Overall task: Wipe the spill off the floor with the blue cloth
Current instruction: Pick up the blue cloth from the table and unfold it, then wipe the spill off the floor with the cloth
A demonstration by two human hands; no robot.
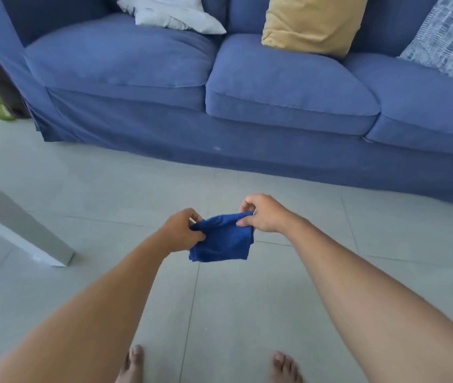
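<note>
The blue cloth point(224, 239) hangs folded in the air above the grey tiled floor point(136, 194), held by its top edge. My left hand point(182, 230) pinches its left corner and my right hand point(261, 214) pinches its right corner. Both arms reach forward at about waist height. I see no distinct spill on the tiles; a faint glossy patch lies near the table leg point(40, 239), but I cannot tell if it is liquid.
A blue sofa point(247, 111) with white, yellow and patterned cushions spans the far side. A grey table leg slants in at the left. My bare feet point(134, 363) stand at the bottom edge. Green footwear point(1, 110) lies beside the sofa's left end.
</note>
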